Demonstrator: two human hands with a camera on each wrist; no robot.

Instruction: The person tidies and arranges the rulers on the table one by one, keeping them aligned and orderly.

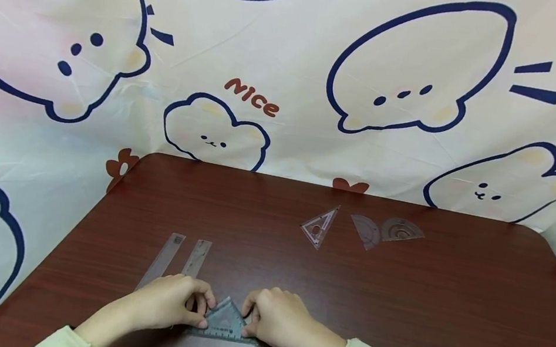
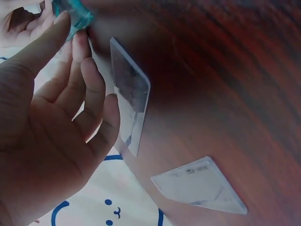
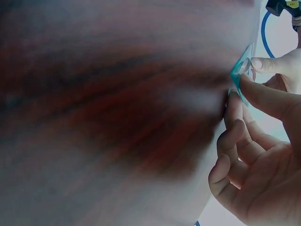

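The blue-tinted set square (image 1: 222, 329) sits at the lower centre of the frame, its peak pointing up the picture and its long graduated edge lying along the bottom, and I can't tell from here whether that edge touches the table (image 1: 424, 312) or hangs just above it. The left hand (image 1: 169, 302) pinches its left sloping side between thumb and forefinger, and the right hand (image 1: 281, 321) pinches the right side the same way; in the wrist views the spare fingers are loosely bent and grip nothing. It looks like thin see-through plastic, so I'd expect it to be light, stiff and rather slippery, with a bit of spring but liable to crack if bent hard. The two sloping edges seem a sensible place to take hold, a light pinch on each, leaving the marked edge free; the corners look poor for grip. Close by, left of centre, lie a wide ruler (image 1: 163, 258) and a narrow ruler (image 1: 197, 257), partly behind the left hand. Well apart, right of centre towards the far edge, rest a clear triangle (image 1: 327, 221) and two protractors (image 1: 366, 231).
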